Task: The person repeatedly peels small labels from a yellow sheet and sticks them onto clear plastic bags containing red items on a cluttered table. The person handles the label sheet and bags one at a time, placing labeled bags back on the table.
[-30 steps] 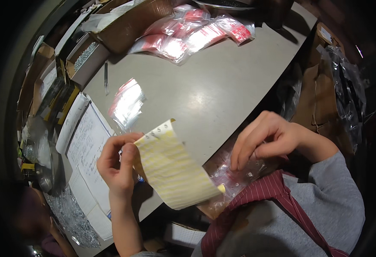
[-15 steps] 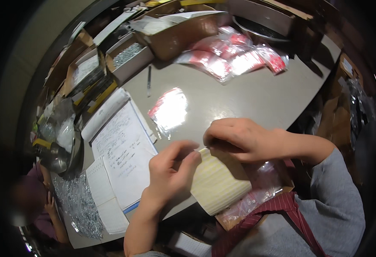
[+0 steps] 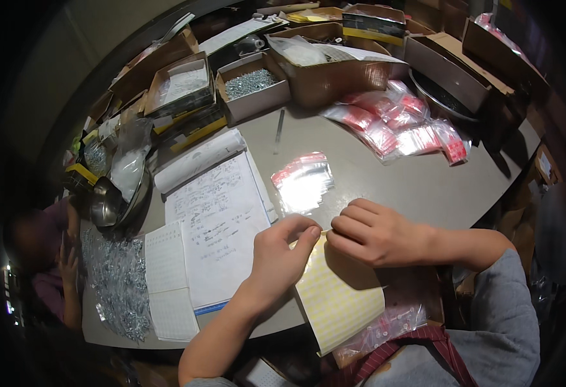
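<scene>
A sheet of small yellow stickers (image 3: pixel 340 303) in rows hangs over the table's near edge. My left hand (image 3: pixel 282 259) pinches its upper left corner between thumb and forefinger. My right hand (image 3: pixel 380 233) is closed at the same upper edge, its fingertips curled against the sheet; whether it holds a single sticker is hidden. Just beyond both hands lies a fanned stack of small clear zip bags (image 3: pixel 303 187) with red ends. Under the sheet, partly covered, an open box holds clear plastic bags (image 3: pixel 386 330) with small parts inside.
Left of my hands are an open notebook (image 3: pixel 215 238) and a heap of bagged metal parts (image 3: pixel 115 284). A pen (image 3: pixel 278 132), red-and-clear bags (image 3: pixel 405 129), a box of screws (image 3: pixel 254 87) and a metal bowl (image 3: pixel 109 201) stand farther off. Another person's hand (image 3: pixel 70 264) rests at the left edge.
My head view has shifted, so the table appears farther right and lower. Both hands remain at the sheet's upper edge, and the sheet has tilted to show its sticker rows more plainly.
</scene>
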A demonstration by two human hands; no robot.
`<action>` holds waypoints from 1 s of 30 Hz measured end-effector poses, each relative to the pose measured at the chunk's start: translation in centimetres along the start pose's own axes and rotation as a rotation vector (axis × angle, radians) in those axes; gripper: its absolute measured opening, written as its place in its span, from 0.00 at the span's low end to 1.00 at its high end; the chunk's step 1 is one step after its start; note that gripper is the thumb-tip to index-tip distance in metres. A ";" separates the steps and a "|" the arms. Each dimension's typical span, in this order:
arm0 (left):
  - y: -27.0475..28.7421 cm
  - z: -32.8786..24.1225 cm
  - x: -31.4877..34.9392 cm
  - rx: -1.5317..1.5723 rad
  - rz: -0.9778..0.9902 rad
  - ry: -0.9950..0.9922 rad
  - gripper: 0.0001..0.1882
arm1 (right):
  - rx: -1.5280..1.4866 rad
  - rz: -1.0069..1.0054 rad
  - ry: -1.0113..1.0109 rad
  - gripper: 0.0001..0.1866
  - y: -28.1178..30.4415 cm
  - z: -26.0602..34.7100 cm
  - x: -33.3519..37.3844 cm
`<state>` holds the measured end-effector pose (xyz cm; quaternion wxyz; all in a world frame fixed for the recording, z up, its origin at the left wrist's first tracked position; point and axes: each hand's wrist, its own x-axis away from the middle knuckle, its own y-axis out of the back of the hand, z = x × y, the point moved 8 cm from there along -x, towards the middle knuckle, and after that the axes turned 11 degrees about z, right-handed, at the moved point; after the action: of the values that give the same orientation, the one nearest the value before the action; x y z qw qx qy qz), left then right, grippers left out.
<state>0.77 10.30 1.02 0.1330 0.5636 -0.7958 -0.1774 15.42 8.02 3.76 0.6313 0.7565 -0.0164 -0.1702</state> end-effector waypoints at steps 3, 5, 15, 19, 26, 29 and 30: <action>0.8 0.5 -0.3 -0.063 -0.020 0.051 0.10 | -0.160 -0.041 0.116 0.14 0.6 -1.0 -0.3; 1.0 0.7 -0.1 -0.048 -0.082 -0.019 0.09 | -0.435 -0.088 -0.109 0.10 0.5 -5.4 -1.4; -0.1 0.0 -0.1 -0.054 -0.001 -0.024 0.11 | -0.522 0.208 -0.486 0.14 -5.4 -16.0 -4.1; -0.1 -0.1 0.1 -0.069 -0.035 -0.074 0.11 | -0.506 0.423 -0.631 0.22 -5.3 -17.8 -0.5; -0.2 -0.3 0.2 -0.133 -0.033 -0.113 0.12 | -0.609 0.582 -0.601 0.19 -2.4 -15.8 1.6; -0.4 -0.6 0.2 -0.156 -0.021 -0.149 0.13 | -0.858 0.257 -0.526 0.12 -2.8 -15.3 -0.1; -0.5 -0.7 0.2 -0.165 -0.021 -0.167 0.14 | -0.817 0.252 -0.493 0.12 -2.8 -14.9 -0.9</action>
<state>1.39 9.86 1.46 0.1103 0.5423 -0.7809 -0.2898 18.21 22.94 3.40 0.8692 0.3767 -0.1886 -0.2588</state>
